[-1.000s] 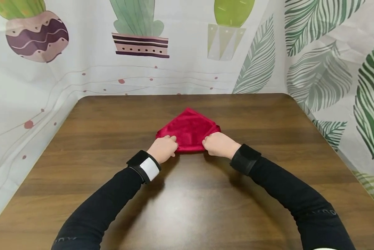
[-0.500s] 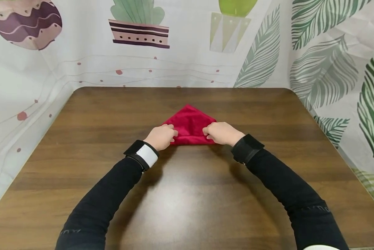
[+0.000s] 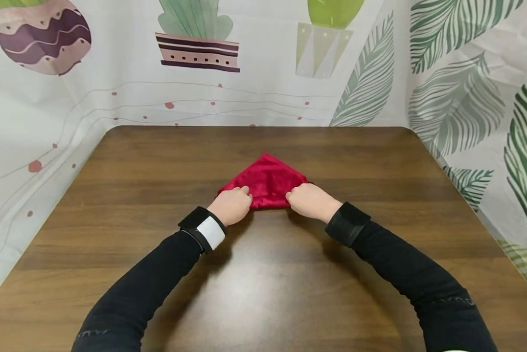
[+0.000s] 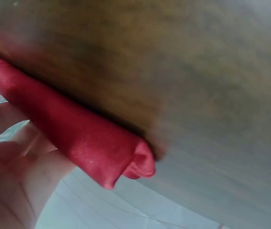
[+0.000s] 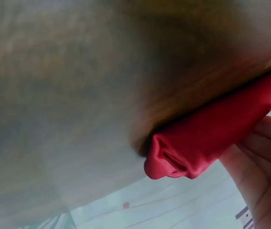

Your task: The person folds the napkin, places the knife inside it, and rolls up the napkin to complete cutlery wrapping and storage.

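A shiny red cloth lies on the wooden table, one corner pointing away from me. Its near edge is rolled into a thick tube, and the wrist views show the layered ends of that roll. At the left end my left hand grips the roll, fingers curled. My right hand holds the right end in the same way, knuckles up. In the right wrist view the palm is close behind the rolled cloth. Fingertips are partly hidden by the cloth.
The brown wooden table has rounded far corners. Behind it and at its sides hangs a white curtain printed with potted cacti and leaves. Black straps circle both wrists, over dark sleeves.
The flat part of the cloth has become shorter as its near edge was rolled away from me. Half a second ago my fingers lay further over the roll; now they are curled round it again.
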`<move>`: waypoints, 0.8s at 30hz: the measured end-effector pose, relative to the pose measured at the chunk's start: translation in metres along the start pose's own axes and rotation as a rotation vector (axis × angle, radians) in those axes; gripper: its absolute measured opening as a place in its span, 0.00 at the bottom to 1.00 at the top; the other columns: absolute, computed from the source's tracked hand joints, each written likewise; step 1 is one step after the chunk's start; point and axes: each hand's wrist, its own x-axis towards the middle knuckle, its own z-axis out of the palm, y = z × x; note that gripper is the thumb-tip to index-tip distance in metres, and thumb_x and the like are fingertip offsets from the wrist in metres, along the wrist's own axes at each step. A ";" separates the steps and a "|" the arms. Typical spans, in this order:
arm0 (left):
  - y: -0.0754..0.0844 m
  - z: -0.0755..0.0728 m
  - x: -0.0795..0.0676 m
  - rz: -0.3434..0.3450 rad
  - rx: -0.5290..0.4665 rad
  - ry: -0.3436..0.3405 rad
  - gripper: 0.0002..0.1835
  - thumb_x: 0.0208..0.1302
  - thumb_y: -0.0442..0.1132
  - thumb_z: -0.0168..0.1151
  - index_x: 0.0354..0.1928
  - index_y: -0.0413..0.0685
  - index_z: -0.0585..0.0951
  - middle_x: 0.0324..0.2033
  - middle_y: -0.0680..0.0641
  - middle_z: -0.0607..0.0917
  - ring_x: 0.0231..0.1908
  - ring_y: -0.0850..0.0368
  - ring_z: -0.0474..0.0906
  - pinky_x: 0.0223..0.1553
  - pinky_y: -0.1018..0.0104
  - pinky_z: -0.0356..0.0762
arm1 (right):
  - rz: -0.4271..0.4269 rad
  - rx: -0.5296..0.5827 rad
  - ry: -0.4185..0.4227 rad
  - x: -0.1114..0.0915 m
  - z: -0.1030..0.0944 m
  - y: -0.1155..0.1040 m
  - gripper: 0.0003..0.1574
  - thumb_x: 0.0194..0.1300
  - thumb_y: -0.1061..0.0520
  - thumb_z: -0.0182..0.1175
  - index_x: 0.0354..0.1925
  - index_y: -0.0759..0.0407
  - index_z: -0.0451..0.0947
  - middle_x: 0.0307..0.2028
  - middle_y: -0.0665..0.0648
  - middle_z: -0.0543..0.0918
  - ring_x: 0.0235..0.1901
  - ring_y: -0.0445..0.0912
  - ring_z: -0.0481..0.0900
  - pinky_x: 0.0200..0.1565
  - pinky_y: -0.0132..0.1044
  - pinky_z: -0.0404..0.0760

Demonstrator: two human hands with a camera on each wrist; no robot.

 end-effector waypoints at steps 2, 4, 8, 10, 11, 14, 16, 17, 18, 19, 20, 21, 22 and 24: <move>0.002 -0.002 -0.001 -0.004 -0.029 -0.023 0.08 0.56 0.37 0.56 0.28 0.38 0.80 0.27 0.43 0.72 0.29 0.47 0.71 0.29 0.59 0.75 | 0.011 0.037 -0.019 -0.001 -0.002 0.000 0.10 0.53 0.59 0.60 0.20 0.60 0.72 0.15 0.53 0.72 0.16 0.44 0.69 0.25 0.35 0.74; 0.003 -0.003 0.000 -0.001 -0.032 -0.037 0.11 0.55 0.41 0.59 0.30 0.38 0.80 0.28 0.43 0.71 0.30 0.47 0.70 0.30 0.60 0.74 | 0.023 0.064 -0.051 -0.001 -0.004 0.000 0.10 0.52 0.56 0.63 0.23 0.60 0.74 0.17 0.53 0.73 0.18 0.44 0.70 0.28 0.34 0.74; 0.000 -0.002 0.002 0.043 -0.002 -0.019 0.10 0.50 0.42 0.66 0.28 0.40 0.81 0.27 0.43 0.72 0.29 0.48 0.70 0.31 0.62 0.73 | 0.029 0.078 -0.084 0.000 -0.005 0.002 0.12 0.49 0.54 0.66 0.29 0.61 0.76 0.23 0.55 0.75 0.24 0.46 0.73 0.32 0.34 0.75; -0.001 -0.002 0.004 0.062 -0.003 -0.012 0.07 0.49 0.39 0.66 0.26 0.42 0.80 0.25 0.44 0.73 0.28 0.48 0.72 0.32 0.63 0.73 | 0.023 0.101 -0.073 0.000 -0.006 0.004 0.12 0.49 0.55 0.66 0.29 0.61 0.77 0.22 0.55 0.74 0.25 0.45 0.72 0.31 0.34 0.75; -0.002 -0.003 0.005 0.069 -0.008 -0.014 0.07 0.50 0.38 0.66 0.26 0.42 0.79 0.24 0.44 0.74 0.28 0.49 0.73 0.32 0.63 0.73 | 0.023 0.117 -0.068 0.001 -0.006 0.006 0.11 0.49 0.56 0.66 0.29 0.61 0.77 0.22 0.55 0.73 0.24 0.45 0.72 0.31 0.34 0.75; -0.004 -0.007 0.010 0.074 -0.029 -0.040 0.07 0.50 0.36 0.65 0.29 0.42 0.77 0.24 0.46 0.77 0.28 0.52 0.75 0.32 0.63 0.74 | 0.041 0.165 -0.074 0.002 -0.006 0.010 0.08 0.50 0.58 0.65 0.27 0.61 0.77 0.20 0.53 0.71 0.23 0.44 0.70 0.30 0.34 0.75; -0.006 -0.009 0.013 0.067 -0.052 -0.065 0.07 0.51 0.35 0.64 0.32 0.42 0.76 0.24 0.47 0.79 0.29 0.53 0.76 0.33 0.63 0.74 | 0.069 0.199 -0.091 0.004 -0.007 0.013 0.07 0.51 0.59 0.64 0.24 0.60 0.76 0.19 0.53 0.71 0.22 0.44 0.69 0.29 0.34 0.74; -0.008 -0.011 0.015 0.061 -0.067 -0.078 0.08 0.51 0.34 0.63 0.34 0.42 0.77 0.25 0.47 0.79 0.30 0.54 0.77 0.34 0.63 0.74 | 0.081 0.214 -0.096 0.006 -0.007 0.014 0.06 0.51 0.59 0.64 0.25 0.60 0.76 0.19 0.52 0.72 0.22 0.44 0.69 0.29 0.35 0.74; -0.009 -0.011 0.016 0.054 -0.079 -0.090 0.08 0.52 0.33 0.63 0.35 0.42 0.77 0.25 0.47 0.80 0.30 0.55 0.77 0.34 0.63 0.75 | 0.092 0.228 -0.101 0.007 -0.007 0.015 0.06 0.51 0.60 0.64 0.25 0.59 0.75 0.19 0.51 0.73 0.22 0.43 0.70 0.29 0.35 0.74; -0.011 -0.012 0.017 0.045 -0.093 -0.101 0.08 0.52 0.33 0.62 0.36 0.42 0.78 0.26 0.48 0.81 0.30 0.55 0.77 0.35 0.63 0.75 | 0.103 0.243 -0.102 0.009 -0.007 0.016 0.06 0.52 0.60 0.64 0.26 0.59 0.74 0.19 0.51 0.74 0.21 0.43 0.71 0.29 0.35 0.74; -0.013 -0.012 0.018 0.035 -0.106 -0.109 0.09 0.52 0.32 0.62 0.38 0.43 0.78 0.27 0.48 0.82 0.31 0.56 0.78 0.35 0.63 0.75 | 0.111 0.252 -0.099 0.010 -0.007 0.018 0.07 0.52 0.60 0.63 0.27 0.59 0.74 0.20 0.51 0.75 0.21 0.43 0.72 0.29 0.36 0.74; -0.014 -0.012 0.019 0.024 -0.122 -0.117 0.10 0.52 0.31 0.62 0.39 0.44 0.77 0.27 0.49 0.82 0.31 0.56 0.78 0.35 0.63 0.75 | 0.112 0.258 -0.093 0.011 -0.007 0.019 0.08 0.52 0.61 0.63 0.28 0.58 0.72 0.20 0.51 0.75 0.21 0.43 0.72 0.29 0.36 0.74; -0.016 -0.011 0.020 0.014 -0.139 -0.122 0.12 0.52 0.30 0.61 0.40 0.45 0.77 0.28 0.49 0.83 0.31 0.56 0.79 0.35 0.62 0.75 | 0.112 0.261 -0.087 0.013 -0.007 0.020 0.08 0.52 0.61 0.63 0.29 0.58 0.71 0.19 0.50 0.75 0.20 0.44 0.73 0.29 0.37 0.74; -0.018 -0.010 0.021 -0.004 -0.170 -0.129 0.14 0.52 0.29 0.60 0.42 0.46 0.75 0.29 0.50 0.83 0.31 0.57 0.79 0.34 0.62 0.75 | 0.115 0.261 -0.081 0.015 -0.007 0.021 0.09 0.52 0.62 0.62 0.29 0.58 0.69 0.19 0.50 0.75 0.20 0.44 0.73 0.29 0.37 0.74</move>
